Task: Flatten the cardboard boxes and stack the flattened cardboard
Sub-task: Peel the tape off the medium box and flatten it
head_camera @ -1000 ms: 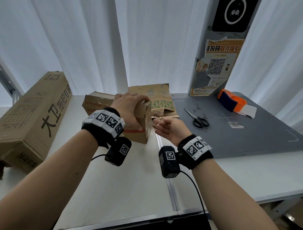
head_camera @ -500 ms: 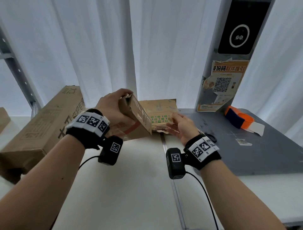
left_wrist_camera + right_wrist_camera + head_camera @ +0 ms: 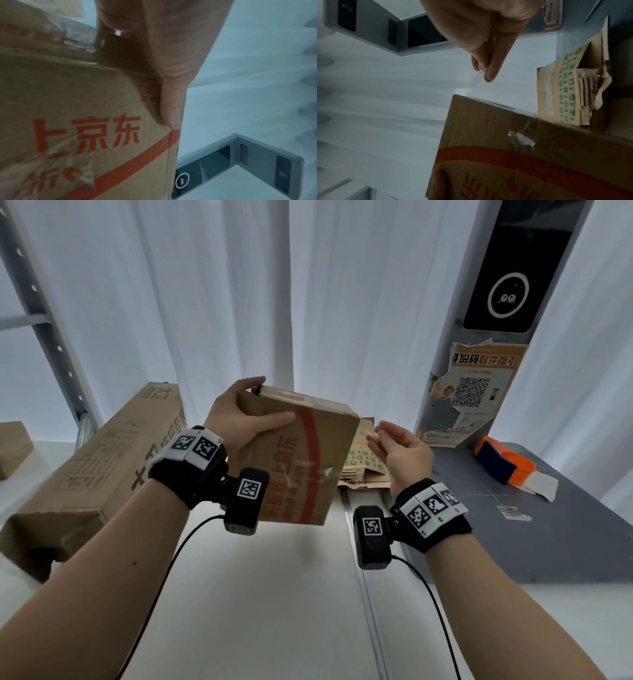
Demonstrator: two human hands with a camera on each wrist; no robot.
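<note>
The left hand (image 3: 239, 416) held the small brown box (image 3: 301, 463) up in the air above the white table (image 3: 267, 594). The thumb lay on the box's front and the fingers curled over its top corner. The box was tilted, its long side running down toward the table. The right hand (image 3: 400, 451) was just beside the box, pinching a bit of clear tape (image 3: 477, 77). Behind the box lay flat cardboard (image 3: 364, 463).
</note>
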